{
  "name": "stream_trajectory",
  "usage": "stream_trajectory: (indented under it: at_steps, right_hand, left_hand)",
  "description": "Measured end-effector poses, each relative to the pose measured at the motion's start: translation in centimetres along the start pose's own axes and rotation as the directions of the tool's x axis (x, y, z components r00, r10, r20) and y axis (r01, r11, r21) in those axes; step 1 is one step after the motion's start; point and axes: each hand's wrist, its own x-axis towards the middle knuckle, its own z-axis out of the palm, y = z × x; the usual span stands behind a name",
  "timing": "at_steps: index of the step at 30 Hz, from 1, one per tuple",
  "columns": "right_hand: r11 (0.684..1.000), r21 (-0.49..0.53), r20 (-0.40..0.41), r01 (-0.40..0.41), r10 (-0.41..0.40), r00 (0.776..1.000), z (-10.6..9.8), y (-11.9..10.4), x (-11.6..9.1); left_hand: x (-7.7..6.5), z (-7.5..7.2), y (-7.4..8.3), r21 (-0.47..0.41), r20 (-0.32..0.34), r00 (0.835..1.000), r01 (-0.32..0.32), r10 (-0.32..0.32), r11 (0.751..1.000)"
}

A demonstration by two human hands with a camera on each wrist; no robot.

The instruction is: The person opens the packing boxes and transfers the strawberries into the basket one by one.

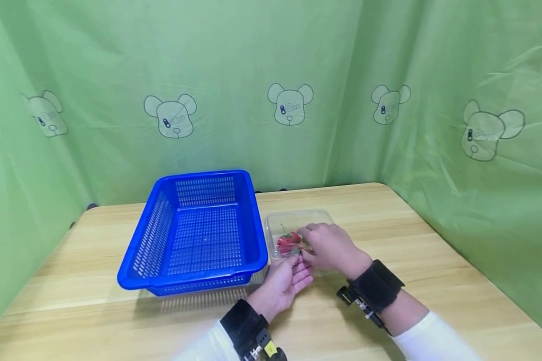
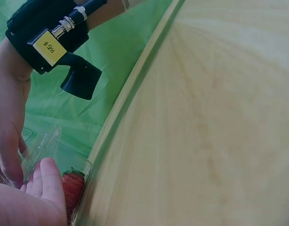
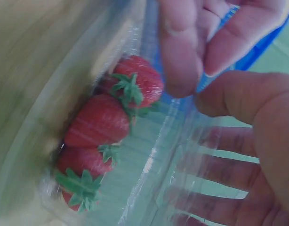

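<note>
In the head view a clear plastic box (image 1: 275, 223) stands on the table, right beside the blue basket. Several red strawberries (image 3: 97, 120) with green leaves sit in it, seen through the plastic in the right wrist view. My right hand (image 1: 331, 248) holds the box's clear edge (image 3: 182, 141), thumb on one side and fingers behind the plastic. Palm up, my left hand (image 1: 282, 283) is at the near edge, its fingers extended and its thumb close to the right thumb. Whether the lid is raised I cannot tell.
A blue plastic basket (image 1: 191, 275) with slotted walls stands left of the box on the wooden table (image 1: 388, 220). Green curtains (image 1: 235, 60) with printed bear heads hang behind and at both sides. A camera strap (image 1: 378, 286) sits on each wrist.
</note>
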Motion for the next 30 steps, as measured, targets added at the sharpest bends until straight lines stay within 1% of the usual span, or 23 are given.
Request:
stream_trajectory:
  at_steps: [6,13,18,24,30]
  right_hand:
    - [0.991,-0.110,-0.033,0.072,-0.076,0.997,0.31,0.04,0.02]
    - [0.967,-0.219,-0.106,0.131,-0.158,0.982,0.80,0.03,0.07]
    - [0.959,-0.236,-0.135,0.158,-0.193,0.972,0.93,0.10,0.11]
    - [0.954,-0.244,-0.099,0.177,-0.206,0.974,0.81,0.12,0.16]
    - [0.950,-0.244,-0.079,0.196,-0.221,0.972,0.78,0.13,0.15]
  left_hand:
    - [0.00,-0.15,-0.06,0.015,0.011,1.000,0.001,-0.001,1.000]
    - [-0.20,-0.08,0.01,0.021,0.006,1.000,-0.016,0.016,1.000]
    - [-0.28,0.05,0.01,0.022,-0.006,1.000,-0.022,0.022,1.000]
    - [-0.38,0.06,-0.05,0.019,0.001,1.000,-0.023,0.023,1.000]
    - [-0.34,0.11,-0.16,0.009,-0.006,1.000,-0.021,0.021,1.000]
